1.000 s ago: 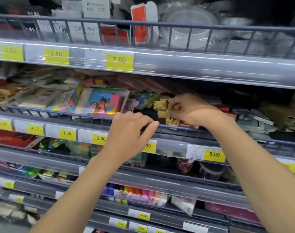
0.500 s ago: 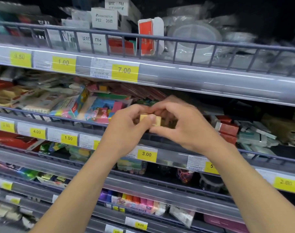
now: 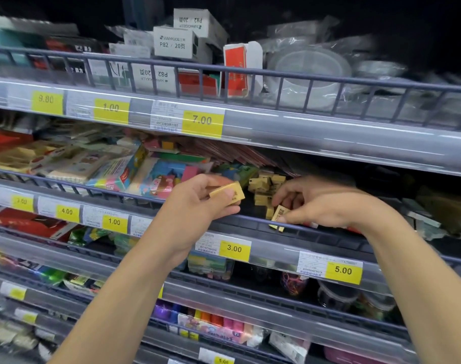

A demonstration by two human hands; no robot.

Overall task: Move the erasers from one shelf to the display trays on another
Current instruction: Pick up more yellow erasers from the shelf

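Note:
My left hand (image 3: pixel 200 203) grips a small tan eraser (image 3: pixel 230 193) in front of the second shelf. To its right, my right hand (image 3: pixel 318 203) pinches another tan eraser (image 3: pixel 280 214) just above the shelf's wire rail (image 3: pixel 250 220). A loose pile of several tan erasers (image 3: pixel 264 186) lies on the dark shelf floor behind and between the two hands. One more tan eraser (image 3: pixel 276 228) sits at the rail under my right fingers.
Colourful packs (image 3: pixel 155 177) crowd the shelf left of the erasers, grey packs (image 3: pixel 423 224) lie at the right. White boxes (image 3: pixel 175 43) and clear tubs (image 3: pixel 308 72) fill the shelf above. Yellow price tags (image 3: pixel 234 248) line every shelf edge. Lower shelves hold jars and bright packets.
The hands were together on one eraser; now they have parted. My left hand keeps that eraser, my right hand has reached back to the pile and pinched another.

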